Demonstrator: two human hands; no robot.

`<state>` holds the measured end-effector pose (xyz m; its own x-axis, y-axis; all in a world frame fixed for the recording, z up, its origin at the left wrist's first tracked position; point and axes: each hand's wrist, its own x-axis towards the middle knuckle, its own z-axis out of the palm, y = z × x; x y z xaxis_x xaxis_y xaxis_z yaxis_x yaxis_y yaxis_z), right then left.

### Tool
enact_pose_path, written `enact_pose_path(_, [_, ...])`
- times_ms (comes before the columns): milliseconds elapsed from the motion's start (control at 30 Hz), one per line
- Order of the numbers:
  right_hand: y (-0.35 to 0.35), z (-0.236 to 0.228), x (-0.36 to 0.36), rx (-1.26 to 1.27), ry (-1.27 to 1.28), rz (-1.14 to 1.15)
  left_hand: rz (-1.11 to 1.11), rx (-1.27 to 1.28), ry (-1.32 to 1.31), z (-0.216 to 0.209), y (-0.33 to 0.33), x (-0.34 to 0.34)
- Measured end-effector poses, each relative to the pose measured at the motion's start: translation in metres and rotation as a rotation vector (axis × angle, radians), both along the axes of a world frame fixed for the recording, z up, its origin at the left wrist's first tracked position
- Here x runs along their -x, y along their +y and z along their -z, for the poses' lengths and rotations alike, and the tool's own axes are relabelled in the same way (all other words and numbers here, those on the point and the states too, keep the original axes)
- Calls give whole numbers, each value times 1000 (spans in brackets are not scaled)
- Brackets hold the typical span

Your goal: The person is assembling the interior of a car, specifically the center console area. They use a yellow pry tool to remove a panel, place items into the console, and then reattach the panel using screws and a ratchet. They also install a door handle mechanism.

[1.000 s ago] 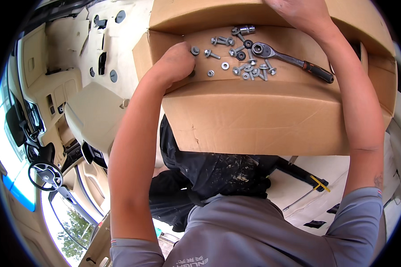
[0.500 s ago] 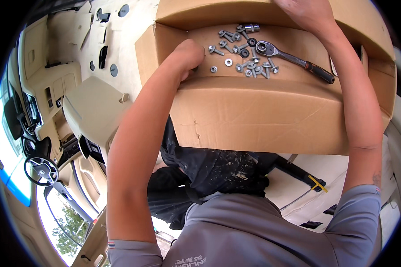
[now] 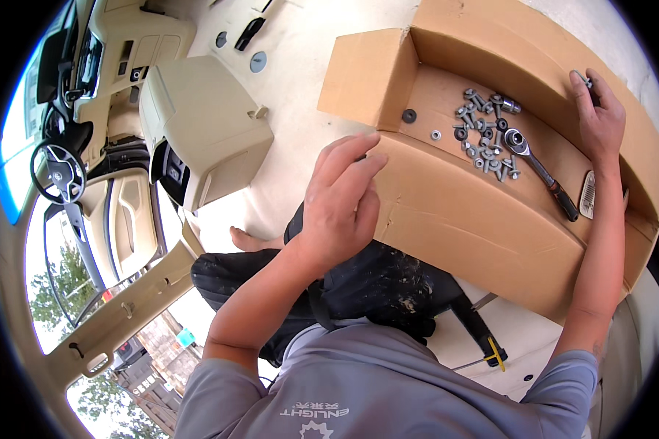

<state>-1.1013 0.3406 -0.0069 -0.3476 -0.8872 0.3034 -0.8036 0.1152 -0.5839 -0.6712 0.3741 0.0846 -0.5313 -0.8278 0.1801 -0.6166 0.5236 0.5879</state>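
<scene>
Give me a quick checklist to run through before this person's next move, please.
1. Right hand holds the small metal piece: ok.
2. Left hand empty: cannot tell; a dark bit shows there.
3. Ratchet wrench inside the cardboard box: ok.
4. Metal socket on the wrench: not ok, it lies apart.
5. Bolts neatly lined up: not ok, they lie jumbled.

In the box (image 3: pixel 461 212), bolts (image 3: pixel 486 154) lie left of the ratchet wrench (image 3: pixel 540 172); a socket (image 3: pixel 511 107) behind the wrench's head, and a ring (image 3: pixel 408 115) (near the end wall (image 3: pixel 400 80)) farther left.
</scene>
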Motion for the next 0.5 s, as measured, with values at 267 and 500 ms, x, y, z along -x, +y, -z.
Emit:
enact_pose_path(267, [-6, 19, 18, 40, -91, 81, -306, -228, -161, 64, 68, -124])
enact_pose_path(500, [-5, 31, 36, 51, -146, 86, -314, -177, 94, 106, 51, -136])
